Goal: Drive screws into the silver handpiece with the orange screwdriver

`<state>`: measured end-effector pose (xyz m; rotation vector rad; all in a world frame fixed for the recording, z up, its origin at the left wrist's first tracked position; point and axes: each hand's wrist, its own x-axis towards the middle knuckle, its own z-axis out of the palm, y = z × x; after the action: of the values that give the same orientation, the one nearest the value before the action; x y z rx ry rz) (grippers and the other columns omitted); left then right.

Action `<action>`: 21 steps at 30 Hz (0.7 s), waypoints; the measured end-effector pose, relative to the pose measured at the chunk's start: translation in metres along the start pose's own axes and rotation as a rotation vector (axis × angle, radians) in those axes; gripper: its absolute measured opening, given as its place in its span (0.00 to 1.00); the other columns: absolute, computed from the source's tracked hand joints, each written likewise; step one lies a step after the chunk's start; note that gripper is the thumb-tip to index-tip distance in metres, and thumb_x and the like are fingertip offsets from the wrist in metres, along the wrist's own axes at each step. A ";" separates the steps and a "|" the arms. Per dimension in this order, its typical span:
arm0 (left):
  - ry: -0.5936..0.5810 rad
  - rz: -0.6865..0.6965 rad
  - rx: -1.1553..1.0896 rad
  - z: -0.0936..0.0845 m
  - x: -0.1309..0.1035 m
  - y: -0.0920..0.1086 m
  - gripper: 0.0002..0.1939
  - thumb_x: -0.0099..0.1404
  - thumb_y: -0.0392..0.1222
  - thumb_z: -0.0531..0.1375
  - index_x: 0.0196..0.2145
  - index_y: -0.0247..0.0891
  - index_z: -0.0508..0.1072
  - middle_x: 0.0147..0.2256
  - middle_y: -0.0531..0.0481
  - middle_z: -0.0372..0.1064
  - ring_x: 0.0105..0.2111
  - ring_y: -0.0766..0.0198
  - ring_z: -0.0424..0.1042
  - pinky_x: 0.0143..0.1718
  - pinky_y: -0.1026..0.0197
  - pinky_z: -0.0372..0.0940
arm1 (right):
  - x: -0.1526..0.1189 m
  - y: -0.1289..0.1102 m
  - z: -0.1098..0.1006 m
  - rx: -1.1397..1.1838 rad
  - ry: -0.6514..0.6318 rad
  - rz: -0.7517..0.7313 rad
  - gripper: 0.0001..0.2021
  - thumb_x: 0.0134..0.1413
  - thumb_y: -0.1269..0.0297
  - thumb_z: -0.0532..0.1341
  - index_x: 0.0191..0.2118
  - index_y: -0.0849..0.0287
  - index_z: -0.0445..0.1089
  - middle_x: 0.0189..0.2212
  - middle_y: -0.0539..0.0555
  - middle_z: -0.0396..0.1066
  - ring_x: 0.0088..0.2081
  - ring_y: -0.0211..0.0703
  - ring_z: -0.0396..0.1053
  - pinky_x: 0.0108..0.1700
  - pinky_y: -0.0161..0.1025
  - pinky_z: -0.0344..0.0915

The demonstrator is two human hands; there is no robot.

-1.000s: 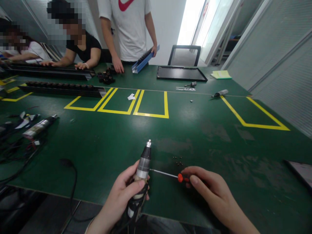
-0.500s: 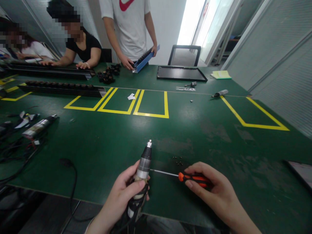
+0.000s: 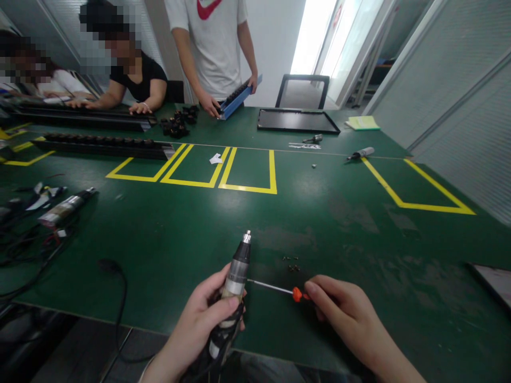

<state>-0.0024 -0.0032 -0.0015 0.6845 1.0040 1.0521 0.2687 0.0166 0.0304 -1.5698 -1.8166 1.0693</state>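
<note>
My left hand [image 3: 205,311] is wrapped around an electric screwdriver [image 3: 238,270], its silver bit end tilted up and away from me. In my right hand [image 3: 345,308] is a screwdriver [image 3: 296,293] with an orange and black handle, most of which my fingers hide. The thin shaft points left, and its tip meets the side of the electric screwdriver's body near the silver collar. Several small screws [image 3: 294,267] lie on the green table just beyond the orange-handled screwdriver.
Another electric screwdriver [image 3: 66,207] lies among cables on the left. Yellow tape [image 3: 247,188] marks the green table [image 3: 179,223]. Beyond are a black strip [image 3: 104,144], a black frame [image 3: 297,121] and a grey tool [image 3: 361,153]. A standing person holds a blue rail [image 3: 239,100]; others sit left.
My right hand has turned around the orange screwdriver's handle, covering more of it, and the handle end has dropped slightly. The shaft tip stays against the electric screwdriver, which has barely shifted.
</note>
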 end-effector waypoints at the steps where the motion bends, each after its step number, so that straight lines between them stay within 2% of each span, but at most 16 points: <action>1: -0.007 0.000 0.001 0.000 0.000 0.000 0.28 0.59 0.43 0.72 0.57 0.41 0.78 0.34 0.47 0.79 0.26 0.59 0.78 0.27 0.61 0.71 | 0.001 0.000 0.000 -0.039 0.028 -0.028 0.23 0.67 0.50 0.56 0.25 0.58 0.76 0.17 0.49 0.68 0.21 0.40 0.65 0.22 0.34 0.60; 6: -0.005 -0.016 0.017 0.003 -0.001 0.005 0.27 0.59 0.43 0.73 0.56 0.40 0.78 0.34 0.48 0.78 0.25 0.59 0.78 0.27 0.61 0.71 | 0.002 0.001 -0.003 -0.015 0.139 -0.107 0.13 0.60 0.56 0.65 0.29 0.57 0.80 0.25 0.52 0.76 0.27 0.43 0.72 0.29 0.35 0.66; 13: -0.016 -0.005 0.001 0.003 -0.003 0.003 0.26 0.60 0.41 0.72 0.57 0.41 0.78 0.34 0.48 0.79 0.26 0.60 0.78 0.28 0.61 0.71 | 0.000 0.001 -0.005 0.073 0.184 -0.168 0.05 0.53 0.62 0.70 0.33 0.55 0.77 0.31 0.51 0.76 0.32 0.44 0.75 0.35 0.35 0.70; 15: -0.015 -0.001 -0.006 0.002 -0.003 0.002 0.26 0.61 0.41 0.71 0.58 0.42 0.78 0.35 0.48 0.79 0.26 0.60 0.78 0.28 0.62 0.71 | 0.000 0.000 -0.005 0.068 0.142 -0.136 0.07 0.52 0.61 0.70 0.38 0.55 0.78 0.35 0.53 0.79 0.36 0.46 0.77 0.39 0.37 0.71; 17: -0.017 -0.002 -0.016 0.001 -0.002 0.001 0.27 0.61 0.41 0.71 0.58 0.43 0.77 0.35 0.48 0.80 0.26 0.60 0.79 0.28 0.62 0.71 | 0.000 -0.001 -0.005 0.063 0.072 -0.098 0.10 0.57 0.57 0.67 0.40 0.56 0.79 0.35 0.55 0.80 0.36 0.48 0.77 0.38 0.38 0.71; 21: -0.021 -0.001 -0.018 0.001 -0.001 0.002 0.25 0.60 0.41 0.72 0.56 0.43 0.79 0.34 0.49 0.79 0.26 0.60 0.78 0.28 0.62 0.72 | 0.000 -0.002 -0.004 0.005 -0.021 -0.048 0.23 0.67 0.50 0.55 0.27 0.58 0.77 0.20 0.52 0.72 0.24 0.43 0.69 0.26 0.36 0.62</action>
<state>-0.0020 -0.0040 0.0008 0.6791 0.9757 1.0494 0.2709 0.0178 0.0340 -1.5100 -1.8550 1.0713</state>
